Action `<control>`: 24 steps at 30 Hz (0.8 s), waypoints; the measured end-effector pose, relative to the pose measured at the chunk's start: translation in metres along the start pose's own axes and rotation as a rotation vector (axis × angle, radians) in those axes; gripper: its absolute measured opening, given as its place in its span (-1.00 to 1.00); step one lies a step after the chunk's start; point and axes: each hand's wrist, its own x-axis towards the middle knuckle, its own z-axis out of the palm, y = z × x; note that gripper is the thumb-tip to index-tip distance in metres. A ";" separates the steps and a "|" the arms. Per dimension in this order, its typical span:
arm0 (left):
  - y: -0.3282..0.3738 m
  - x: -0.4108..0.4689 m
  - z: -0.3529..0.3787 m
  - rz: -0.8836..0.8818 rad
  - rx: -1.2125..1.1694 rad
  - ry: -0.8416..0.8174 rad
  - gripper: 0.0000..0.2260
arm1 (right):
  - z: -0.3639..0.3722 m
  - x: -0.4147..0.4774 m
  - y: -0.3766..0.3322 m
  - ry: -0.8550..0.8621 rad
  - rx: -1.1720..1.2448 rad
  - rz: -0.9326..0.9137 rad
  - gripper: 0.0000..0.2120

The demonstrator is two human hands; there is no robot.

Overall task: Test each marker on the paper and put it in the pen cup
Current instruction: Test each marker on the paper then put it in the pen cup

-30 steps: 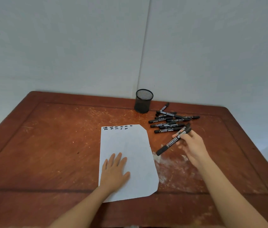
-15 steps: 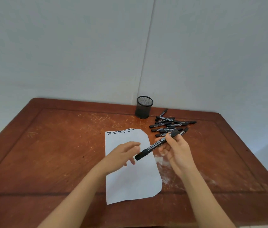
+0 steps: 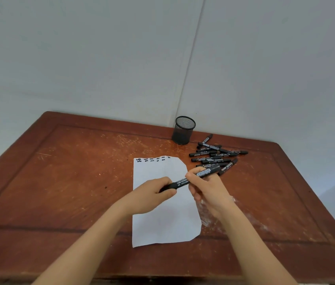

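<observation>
Gripping a black marker (image 3: 191,178) over the paper (image 3: 162,223) — left hand (image 3: 154,192) curling round one end, right hand (image 3: 205,186) pinching the barrel. The mesh pen cup (image 3: 183,130) is showing no markers; a marker pile (image 3: 216,155) is waiting beside it.

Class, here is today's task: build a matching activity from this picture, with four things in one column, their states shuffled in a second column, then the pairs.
1 pen cup
2 paper
3 held marker
4 marker pile

A gripped by left hand and right hand
B standing upright
C lying flat, marks along far edge
D heaped loose beside the pen cup

Pairs: 1-B, 2-C, 3-A, 4-D
</observation>
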 end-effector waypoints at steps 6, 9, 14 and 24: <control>-0.005 -0.007 0.010 -0.049 0.101 -0.056 -0.80 | 0.011 -0.001 0.008 0.068 0.029 0.033 -0.72; -0.007 -0.006 0.013 -0.056 0.305 -0.073 -0.78 | 0.016 0.002 0.010 0.122 0.033 0.075 -0.70; -0.011 -0.005 0.006 -0.011 0.758 0.072 -0.67 | 0.024 0.008 0.004 0.174 0.104 0.081 -0.68; -0.028 -0.020 -0.023 -0.114 0.379 0.003 -0.70 | 0.062 0.033 0.002 0.142 0.113 0.204 -0.71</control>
